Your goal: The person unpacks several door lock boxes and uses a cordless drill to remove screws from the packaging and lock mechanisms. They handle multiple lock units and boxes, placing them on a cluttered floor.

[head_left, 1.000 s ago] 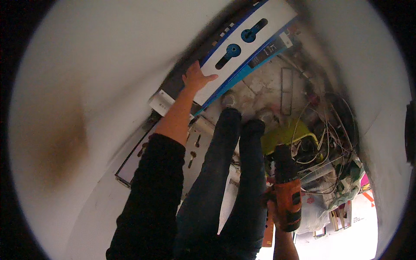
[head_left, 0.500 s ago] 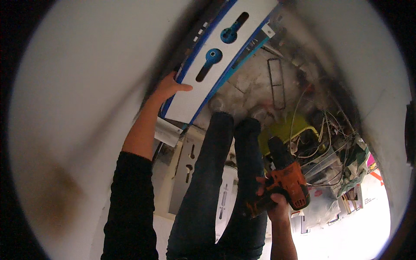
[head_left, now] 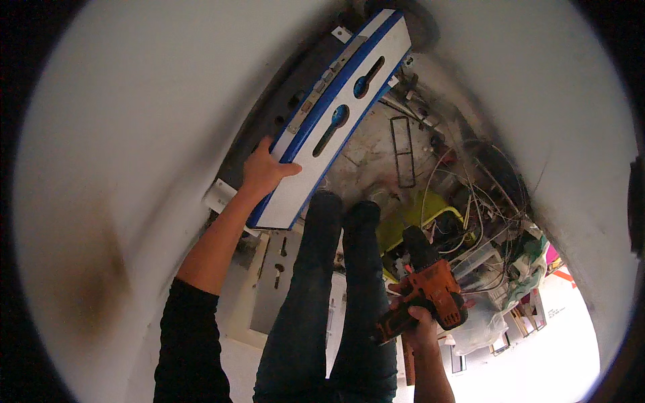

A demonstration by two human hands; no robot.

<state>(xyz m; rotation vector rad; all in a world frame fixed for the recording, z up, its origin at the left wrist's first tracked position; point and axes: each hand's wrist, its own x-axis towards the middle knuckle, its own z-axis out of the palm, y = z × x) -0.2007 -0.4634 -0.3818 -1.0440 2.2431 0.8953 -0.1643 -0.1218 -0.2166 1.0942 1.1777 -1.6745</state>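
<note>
The right hand (head_left: 418,318) is wrapped round the grip of an orange-and-black drill (head_left: 437,287). Farther out, the left hand (head_left: 263,173) clamps the edge of a white panel (head_left: 349,129) with blue borders, slanting beside the pale left wall (head_left: 148,134). Beyond the shoes, the grimy floor (head_left: 359,156) bears a thin dark frame (head_left: 404,153); a yellow-green tub (head_left: 396,230) and tangled cables (head_left: 470,201) crowd toward the right wall (head_left: 564,114).

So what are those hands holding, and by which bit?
The right hand holds the orange drill by its handle; the left hand grips the white panel by its blue left edge.
</note>
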